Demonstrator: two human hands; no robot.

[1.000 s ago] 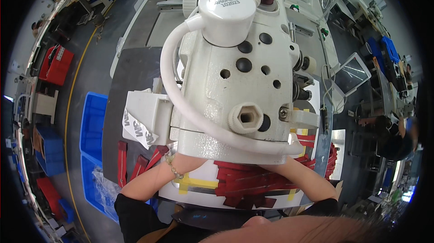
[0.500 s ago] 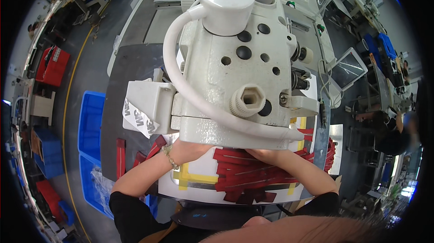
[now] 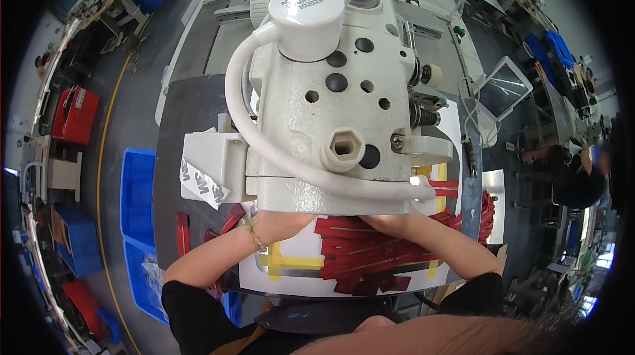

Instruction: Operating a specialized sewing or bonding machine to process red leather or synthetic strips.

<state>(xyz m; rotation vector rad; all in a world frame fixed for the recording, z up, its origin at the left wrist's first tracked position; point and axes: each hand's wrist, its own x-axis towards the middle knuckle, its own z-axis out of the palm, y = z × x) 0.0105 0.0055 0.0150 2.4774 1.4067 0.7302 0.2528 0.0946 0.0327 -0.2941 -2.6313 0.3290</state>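
Note:
A large white sewing machine head (image 3: 311, 104) fills the middle, with a white hose looping over it. My left hand (image 3: 278, 223), with a beaded bracelet at the wrist, reaches under its near edge, so the fingers are hidden. My right hand (image 3: 387, 221) also goes under that edge from the right, beside a pile of red zipper strips (image 3: 367, 256); what its fingers hold is out of sight. These strips lie on a white board (image 3: 258, 276) marked with yellow tape (image 3: 291, 261). A few more red strips (image 3: 183, 233) lie at the left on the dark tabletop.
Blue bins (image 3: 137, 196) stand beside the table's left edge, one holding clear plastic. A red bin (image 3: 76, 116) is farther left, beyond a yellow floor line. A screen (image 3: 503, 87) is at the right, and a seated co-worker (image 3: 574, 183) is at far right.
The view has shifted, so the machine head sits slightly higher and farther left in the picture. Both arms stay bent, with hands under the machine's near edge.

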